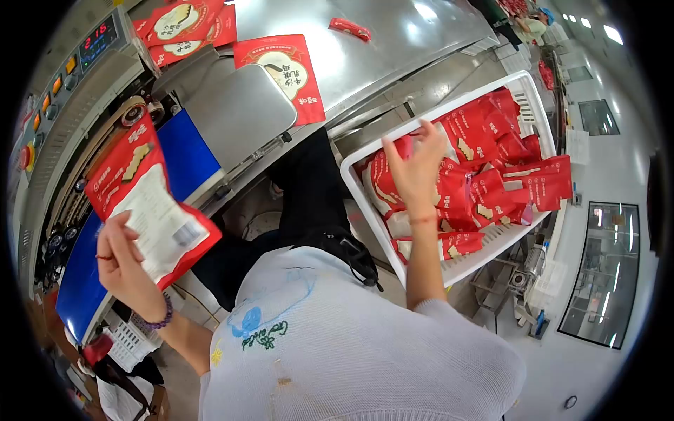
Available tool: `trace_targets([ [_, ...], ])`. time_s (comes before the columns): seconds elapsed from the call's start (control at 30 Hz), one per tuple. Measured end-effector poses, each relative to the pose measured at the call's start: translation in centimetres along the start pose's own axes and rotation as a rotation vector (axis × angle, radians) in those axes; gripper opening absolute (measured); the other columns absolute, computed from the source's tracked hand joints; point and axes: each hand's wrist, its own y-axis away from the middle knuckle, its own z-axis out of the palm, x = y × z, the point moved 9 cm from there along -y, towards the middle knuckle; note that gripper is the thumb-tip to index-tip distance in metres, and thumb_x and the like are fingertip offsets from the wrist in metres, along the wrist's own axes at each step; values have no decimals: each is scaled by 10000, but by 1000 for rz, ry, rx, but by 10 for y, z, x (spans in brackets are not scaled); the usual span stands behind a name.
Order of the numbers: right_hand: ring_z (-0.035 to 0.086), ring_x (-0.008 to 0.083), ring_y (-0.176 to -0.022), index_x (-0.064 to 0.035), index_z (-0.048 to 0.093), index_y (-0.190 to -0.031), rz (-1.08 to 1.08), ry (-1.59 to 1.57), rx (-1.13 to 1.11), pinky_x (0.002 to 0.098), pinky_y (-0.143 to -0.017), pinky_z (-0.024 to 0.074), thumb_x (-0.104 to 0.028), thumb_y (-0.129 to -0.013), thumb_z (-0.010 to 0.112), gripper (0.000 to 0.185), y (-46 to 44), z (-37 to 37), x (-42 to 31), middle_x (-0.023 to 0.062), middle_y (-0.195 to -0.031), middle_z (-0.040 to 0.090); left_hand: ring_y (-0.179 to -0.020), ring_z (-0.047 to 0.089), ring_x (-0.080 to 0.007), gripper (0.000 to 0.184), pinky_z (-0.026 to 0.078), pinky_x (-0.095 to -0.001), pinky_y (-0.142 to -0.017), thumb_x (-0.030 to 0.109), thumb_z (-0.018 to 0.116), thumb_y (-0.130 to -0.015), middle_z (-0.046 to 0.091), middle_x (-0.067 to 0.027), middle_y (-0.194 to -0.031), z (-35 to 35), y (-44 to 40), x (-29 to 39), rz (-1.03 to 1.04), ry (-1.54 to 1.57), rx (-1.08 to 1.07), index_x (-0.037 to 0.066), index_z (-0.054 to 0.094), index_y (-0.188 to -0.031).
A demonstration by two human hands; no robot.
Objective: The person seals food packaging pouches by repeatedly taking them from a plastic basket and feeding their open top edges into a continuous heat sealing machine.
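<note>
My left hand (130, 263) has its fingers closed at the edge of a red-and-white snack pouch (151, 217). The pouch's far end lies against the bag sealing machine (88, 151), beside a blue conveyor belt (184, 149). Over a white plastic basket (385, 242) reaches my right hand (415, 168), thumb and forefinger apart and nothing visible between them. Many red pouches (484, 186) fill this basket. Whether my right fingers touch a pouch, I cannot tell.
On the steel table (414, 42) lie a flat red pouch (284, 81), a stack of red pouches (184, 29) and a small red packet (349, 29). A metal plate (242, 105) stands by the belt. The control panel (81, 59) shows lit buttons. Another person (533, 27) is far off.
</note>
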Motion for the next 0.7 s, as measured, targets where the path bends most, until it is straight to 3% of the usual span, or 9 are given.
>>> trace_targets([
  [0.03, 443, 387, -1178, 64, 365, -1376, 34, 16, -113, 481, -993, 379, -286, -746, 834, 860, 16, -4, 15, 251, -1267, 466, -582, 345, 0, 238, 244, -181, -524, 175, 549, -1007, 540, 38, -751, 16, 8, 13, 28, -36, -43, 3, 710, -980],
  [0.13, 562, 324, -1056, 67, 516, -1272, -23, 178, -237, 416, -907, 459, -260, -758, 827, 684, 64, 1, 52, 226, -1177, 582, -584, 387, -8, 248, 268, -181, -526, 145, 508, -1012, 533, 34, -762, 81, 38, 41, 158, 59, -427, 10, 708, -953],
  [0.2, 640, 165, -860, 40, 667, -1074, 717, -318, -463, 303, -727, 505, -197, -826, 771, 358, 100, 22, 107, 152, -980, 696, -606, 490, -59, 184, 357, -194, -555, 42, 536, -951, 568, -16, -758, 132, 56, 56, 292, 15, -739, -4, 709, -996],
  [0.23, 640, 165, -860, 40, 667, -1074, 700, -326, -481, 303, -727, 505, -197, -826, 771, 358, 95, 17, 94, 152, -980, 696, -634, 523, -79, 184, 396, -210, -580, 29, 556, -940, 595, -34, -797, 152, 67, 51, 179, 0, -850, 9, 711, -1038],
  [0.3, 587, 85, -633, 33, 700, -838, 212, -367, -325, 245, -593, 471, -133, -846, 742, 172, 55, -25, 18, 83, -723, 681, -784, 636, -138, 257, 471, -238, -632, 57, 674, -882, 640, -59, -908, 176, 78, 44, 132, -39, -1012, 80, 694, -1138],
  [0.37, 572, 93, -609, 29, 680, -824, 119, -499, -577, 245, -565, 450, -83, -796, 746, 133, 32, -48, -37, 89, -730, 663, -1055, 611, -211, 586, 514, -287, -800, 112, 761, -806, 573, -116, -1191, 195, 89, 40, 218, 50, -1080, 89, 547, -1351],
  [0.47, 594, 180, -548, 11, 647, -742, -206, -795, -764, 265, -511, 439, -24, -686, 750, 122, 6, -72, -111, 115, -686, 631, -1350, 415, -269, 903, 381, -381, -1088, 155, 864, -696, 480, -149, -1397, 211, 104, 53, 410, 173, -1187, 52, 397, -1462],
  [0.6, 534, 204, -467, 51, 586, -628, -446, -1111, -603, 268, -431, 348, -97, -568, 735, 219, -29, -76, -141, 126, -561, 553, -1014, 600, -121, 99, 501, -271, -920, -12, 670, -892, 572, -33, -1062, 221, 94, 34, -38, 726, -1123, 6, 681, -989],
  [0.7, 484, 180, -462, 61, 581, -635, -254, -1183, -773, 267, -443, 315, -101, -619, 732, 222, -41, -40, -120, 116, -568, 547, -1069, 593, -199, 312, 446, -339, -1013, 50, 772, -814, 609, -91, -1115, 209, 68, 35, 29, 878, -833, 32, 647, -1100],
])
